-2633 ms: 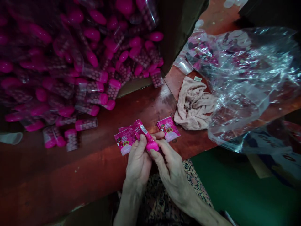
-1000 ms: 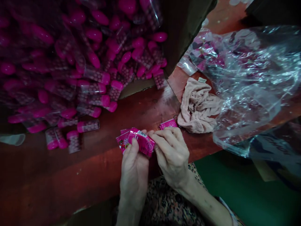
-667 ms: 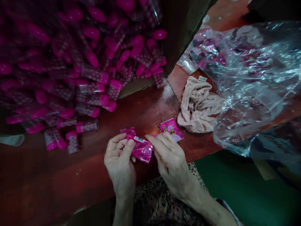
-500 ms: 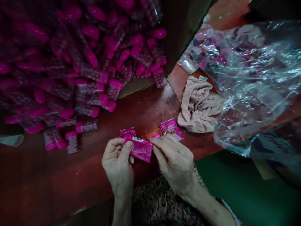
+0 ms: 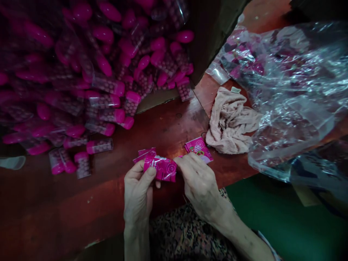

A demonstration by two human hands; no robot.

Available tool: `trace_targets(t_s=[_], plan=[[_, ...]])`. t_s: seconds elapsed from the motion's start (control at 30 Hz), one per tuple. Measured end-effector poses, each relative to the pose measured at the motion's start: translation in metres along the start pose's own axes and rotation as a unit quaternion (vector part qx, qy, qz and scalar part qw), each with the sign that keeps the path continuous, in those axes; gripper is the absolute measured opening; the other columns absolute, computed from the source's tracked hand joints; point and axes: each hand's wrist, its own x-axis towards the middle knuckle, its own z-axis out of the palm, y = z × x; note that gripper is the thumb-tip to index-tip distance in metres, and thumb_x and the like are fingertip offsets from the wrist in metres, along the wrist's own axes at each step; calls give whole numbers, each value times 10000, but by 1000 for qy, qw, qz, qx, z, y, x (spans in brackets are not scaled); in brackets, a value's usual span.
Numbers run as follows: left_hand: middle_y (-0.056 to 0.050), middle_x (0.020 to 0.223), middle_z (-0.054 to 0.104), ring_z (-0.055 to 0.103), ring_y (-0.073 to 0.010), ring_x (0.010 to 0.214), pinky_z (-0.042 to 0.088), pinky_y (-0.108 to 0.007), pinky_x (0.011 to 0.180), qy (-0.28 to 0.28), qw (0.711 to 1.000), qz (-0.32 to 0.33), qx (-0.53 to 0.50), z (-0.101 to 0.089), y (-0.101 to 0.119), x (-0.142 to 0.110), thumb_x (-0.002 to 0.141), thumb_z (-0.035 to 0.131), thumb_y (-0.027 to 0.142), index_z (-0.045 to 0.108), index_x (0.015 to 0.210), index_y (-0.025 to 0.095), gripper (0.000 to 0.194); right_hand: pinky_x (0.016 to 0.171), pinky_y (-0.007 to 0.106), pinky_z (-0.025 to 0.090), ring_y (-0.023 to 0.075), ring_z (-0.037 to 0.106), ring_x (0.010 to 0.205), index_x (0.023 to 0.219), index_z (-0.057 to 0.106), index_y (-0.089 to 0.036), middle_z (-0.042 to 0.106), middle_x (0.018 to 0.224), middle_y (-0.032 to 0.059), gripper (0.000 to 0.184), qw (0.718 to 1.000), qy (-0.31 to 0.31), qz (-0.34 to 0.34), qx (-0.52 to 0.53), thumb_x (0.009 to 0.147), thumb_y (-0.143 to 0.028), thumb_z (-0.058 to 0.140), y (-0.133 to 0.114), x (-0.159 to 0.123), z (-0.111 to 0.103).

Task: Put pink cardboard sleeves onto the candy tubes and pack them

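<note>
A shiny pink printed label (image 5: 164, 169) with circle patterns and a small white patch is held above the table edge. My left hand (image 5: 140, 185) pinches its left end between thumb and fingers. At the label's upper right corner, my right hand (image 5: 199, 179) is closed with its fingertips against the edge; its own fingers hide part of the grip. Behind my left hand lie more pink printed labels (image 5: 144, 153). Another printed label (image 5: 199, 148) with a fruit picture rests just beyond my right hand. A bit of pink shows behind the right fingers, too covered to name.
Clear bottles of small balls with pink caps (image 5: 99, 146) pile up at left, many inside a cardboard box (image 5: 214, 32). A crumpled beige cloth (image 5: 231, 123) lies right of the labels. Beyond it spreads a large clear plastic bag (image 5: 293, 105) on the reddish table (image 5: 81, 203).
The held label has turned, so its white patch shows less and its face crumples more. My left hand has shifted slightly right, and my right hand's fingers have curled more.
</note>
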Motion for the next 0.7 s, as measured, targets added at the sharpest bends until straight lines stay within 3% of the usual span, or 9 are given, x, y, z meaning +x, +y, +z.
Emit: trace_targets(t_s=[0.17,0.27,0.37,0.5,0.6,0.7], plan=[[21,494,550,433,-47,416,337,-134,373,24,999,-25,-4,6,-2,-7,657,717,238,654,601,142,127,596,315,454,182,506,644,850,589,-103,581,677,69,293,1000,-4,14,12,867,-24,307,7,-1,-3],[20,498,560,420,-45,396,334,-143,365,73,997,-9,-19,2,0,-8,637,731,254,660,612,141,136,586,287,446,156,530,636,862,592,-129,577,685,38,241,987,74,136,31,871,-57,362,15,0,-14],[35,480,541,409,-42,381,334,-144,359,113,992,41,-34,-1,4,-7,617,749,249,664,625,146,135,574,246,439,118,538,609,809,596,-181,567,665,-8,197,949,122,251,144,901,-136,428,12,1,-25],[29,508,568,435,-48,399,368,-152,380,99,992,68,-29,6,6,-11,634,742,261,674,642,151,130,614,242,457,120,567,692,763,627,-185,597,728,-7,126,934,79,205,281,857,-183,542,-11,4,-26],[21,532,589,453,-51,416,383,-154,396,81,993,88,-20,13,4,-16,639,739,257,679,644,152,121,652,262,462,138,567,750,768,633,-185,596,778,1,18,934,102,198,281,778,-191,646,-24,4,-19],[21,544,591,464,-54,439,392,-150,404,72,992,98,-22,15,2,-19,655,731,251,689,667,160,101,690,294,466,155,562,779,786,627,-197,593,800,3,81,931,121,226,258,737,-199,692,-27,2,-16]])
